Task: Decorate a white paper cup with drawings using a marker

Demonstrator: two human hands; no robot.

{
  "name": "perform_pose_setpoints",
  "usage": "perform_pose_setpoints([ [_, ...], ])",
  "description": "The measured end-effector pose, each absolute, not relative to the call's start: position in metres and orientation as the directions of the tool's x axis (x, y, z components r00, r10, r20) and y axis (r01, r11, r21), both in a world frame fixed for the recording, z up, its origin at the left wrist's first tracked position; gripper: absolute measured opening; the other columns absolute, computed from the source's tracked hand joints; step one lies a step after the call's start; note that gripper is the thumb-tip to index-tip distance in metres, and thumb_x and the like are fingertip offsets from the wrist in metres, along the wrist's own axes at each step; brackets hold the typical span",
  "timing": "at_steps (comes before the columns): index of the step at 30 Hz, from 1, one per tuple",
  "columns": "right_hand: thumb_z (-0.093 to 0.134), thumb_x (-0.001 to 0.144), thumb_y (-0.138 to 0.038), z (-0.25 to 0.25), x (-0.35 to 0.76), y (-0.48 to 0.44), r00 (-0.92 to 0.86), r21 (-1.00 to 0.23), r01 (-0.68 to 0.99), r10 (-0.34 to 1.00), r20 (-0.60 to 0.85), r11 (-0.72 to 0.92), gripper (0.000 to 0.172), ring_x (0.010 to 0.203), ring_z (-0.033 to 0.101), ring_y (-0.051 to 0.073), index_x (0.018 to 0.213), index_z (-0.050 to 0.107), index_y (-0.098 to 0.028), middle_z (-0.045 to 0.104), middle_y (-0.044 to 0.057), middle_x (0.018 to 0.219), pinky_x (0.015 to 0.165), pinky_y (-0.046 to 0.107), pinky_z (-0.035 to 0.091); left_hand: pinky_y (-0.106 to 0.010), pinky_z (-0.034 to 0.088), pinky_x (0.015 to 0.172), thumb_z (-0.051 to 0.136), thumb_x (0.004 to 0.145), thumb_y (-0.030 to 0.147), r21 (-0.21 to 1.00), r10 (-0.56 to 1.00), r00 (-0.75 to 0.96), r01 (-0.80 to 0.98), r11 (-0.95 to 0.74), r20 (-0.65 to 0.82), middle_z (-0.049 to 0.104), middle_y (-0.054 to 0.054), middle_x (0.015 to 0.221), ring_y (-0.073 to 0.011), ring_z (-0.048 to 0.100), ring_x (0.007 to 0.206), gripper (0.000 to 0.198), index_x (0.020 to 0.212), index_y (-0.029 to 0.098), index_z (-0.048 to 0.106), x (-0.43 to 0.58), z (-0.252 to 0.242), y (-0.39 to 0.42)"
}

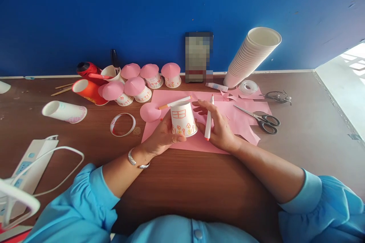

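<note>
My left hand (pixel 164 136) is wrapped round an upside-down white paper cup (pixel 184 119). Drawn on its side are a red window and a row of red and yellow flowers. Close by on the right, my right hand (pixel 218 123) holds a white felt-tip marker (pixel 209 119) with a red tip pointing up, the fingers curled around it and reaching towards the cup. Behind the cup lies an orange-ended white marker (pixel 175 102) on pink paper (pixel 196 146). A loose pink paper cone (pixel 150 112) rests left of the cup.
Several cups with pink cone roofs (pixel 137 85) stand at the back left. A tall stack of white cups (pixel 251 57) leans by the wall. Scissors (pixel 264 119), clear tape (pixel 248 87), a tape ring (pixel 122 124), a tipped cup (pixel 64 112) and a power strip (pixel 31 167) surround the paper.
</note>
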State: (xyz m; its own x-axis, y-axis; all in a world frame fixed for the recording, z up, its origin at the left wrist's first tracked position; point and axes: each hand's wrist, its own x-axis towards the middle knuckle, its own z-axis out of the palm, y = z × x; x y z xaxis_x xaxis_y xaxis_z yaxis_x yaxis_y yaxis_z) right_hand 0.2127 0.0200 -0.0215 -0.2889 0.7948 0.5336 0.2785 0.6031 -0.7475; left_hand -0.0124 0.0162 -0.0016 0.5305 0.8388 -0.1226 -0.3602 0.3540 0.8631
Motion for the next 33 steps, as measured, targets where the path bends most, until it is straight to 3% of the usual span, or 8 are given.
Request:
perform_pose_setpoints([
  [12, 0.067, 0.104, -0.031, -0.024, 0.211, 0.019, -0.27, -0.75, 0.311, 0.811, 0.52, 0.584, 0.061, 0.116, 0.075, 0.029, 0.159, 0.04, -0.033, 0.066, 0.016, 0.148, 0.097, 0.054, 0.067, -0.044, 0.055, 0.105, 0.096, 0.073, 0.031, 0.899, 0.851, 0.516, -0.321, 0.297, -0.098, 0.073, -0.01, 0.137, -0.0325, 0.068, 0.127, 0.09, 0.152, 0.033, 0.054, -0.013, -0.009, 0.017],
  [20, 0.066, 0.104, -0.028, -0.028, 0.212, 0.019, -0.281, -0.748, 0.297, 0.803, 0.526, 0.594, 0.059, 0.116, 0.075, 0.029, 0.158, 0.043, -0.031, 0.071, 0.014, 0.139, 0.098, 0.054, 0.068, -0.037, 0.06, 0.094, 0.097, 0.072, 0.022, 0.964, 0.875, 0.483, -0.21, 0.162, -0.042, 0.069, -0.01, 0.139, -0.0253, 0.07, 0.114, 0.08, 0.141, 0.028, 0.057, -0.008, -0.003, 0.015],
  [24, 0.066, 0.104, -0.032, -0.027, 0.212, 0.02, -0.274, -0.752, 0.293, 0.805, 0.526, 0.591, 0.058, 0.116, 0.075, 0.028, 0.157, 0.043, -0.031, 0.072, 0.014, 0.136, 0.097, 0.052, 0.068, -0.043, 0.059, 0.1, 0.097, 0.072, 0.024, 0.957, 0.869, 0.494, -0.236, 0.167, -0.03, 0.07, -0.012, 0.141, -0.0295, 0.07, 0.118, 0.079, 0.141, 0.028, 0.059, -0.007, -0.003, 0.015],
  [29, 0.064, 0.107, -0.044, -0.019, 0.216, 0.02, -0.253, -0.78, 0.266, 0.822, 0.511, 0.567, 0.051, 0.102, 0.076, 0.024, 0.154, 0.049, -0.032, 0.075, 0.011, 0.126, 0.089, 0.046, 0.068, -0.05, 0.057, 0.105, 0.098, 0.071, 0.04, 0.891, 0.856, 0.511, -0.344, 0.295, -0.086, 0.076, -0.014, 0.132, -0.0366, 0.072, 0.123, 0.077, 0.138, 0.024, 0.062, -0.011, -0.011, 0.017],
  [33, 0.052, 0.11, -0.051, -0.007, 0.221, 0.015, -0.186, -0.751, 0.259, 0.795, 0.577, 0.607, 0.044, 0.079, 0.068, 0.02, 0.15, 0.057, -0.033, 0.07, 0.004, 0.097, 0.076, 0.043, 0.063, -0.056, 0.054, 0.108, 0.1, 0.067, 0.043, 0.848, 0.874, 0.471, -0.408, 0.339, -0.122, 0.077, -0.014, 0.124, -0.037, 0.074, 0.119, 0.075, 0.13, 0.022, 0.064, -0.012, -0.01, 0.017],
])
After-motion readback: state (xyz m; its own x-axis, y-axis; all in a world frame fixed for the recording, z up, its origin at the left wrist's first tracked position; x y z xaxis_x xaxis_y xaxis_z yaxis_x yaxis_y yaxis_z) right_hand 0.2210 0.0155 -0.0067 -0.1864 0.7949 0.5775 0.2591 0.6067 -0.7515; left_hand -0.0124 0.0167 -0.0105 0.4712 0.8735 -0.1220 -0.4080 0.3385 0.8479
